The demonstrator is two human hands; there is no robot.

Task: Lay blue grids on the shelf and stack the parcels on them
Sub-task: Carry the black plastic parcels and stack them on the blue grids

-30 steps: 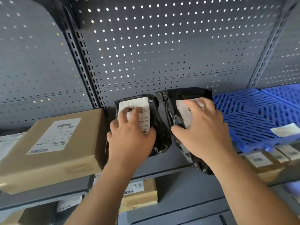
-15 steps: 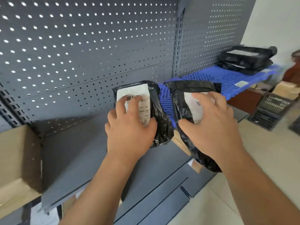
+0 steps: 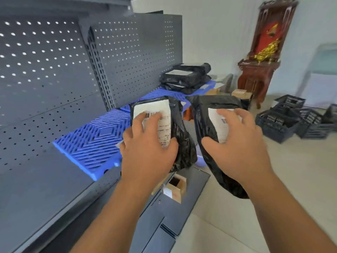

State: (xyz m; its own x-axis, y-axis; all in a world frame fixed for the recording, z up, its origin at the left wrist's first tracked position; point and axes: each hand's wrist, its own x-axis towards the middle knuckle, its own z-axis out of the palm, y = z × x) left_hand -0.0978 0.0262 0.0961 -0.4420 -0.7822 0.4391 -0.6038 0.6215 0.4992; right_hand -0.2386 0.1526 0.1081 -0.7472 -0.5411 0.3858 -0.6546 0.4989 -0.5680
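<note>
Glossy black crinkled parcels [image 3: 185,152], gripped by left hand [image 3: 147,154] and right hand [image 3: 242,147]

No word or number can be read. The white shipping label [image 3: 165,128] on the left black plastic parcel [image 3: 179,139], gripped by the left hand [image 3: 147,154], shows a barcode above fine print too blurred to make out. The white paper label [image 3: 218,128] on the right black plastic parcel [image 3: 206,110], gripped by the right hand [image 3: 238,145], shows part of a barcode.

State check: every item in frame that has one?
Left parcel: sealed, gripped by left hand.
Right parcel: sealed, gripped by right hand.
Blue grids: laid flat on shelf.
Far parcels: stacked on the grids.
Cardboard box: open, below.
</note>
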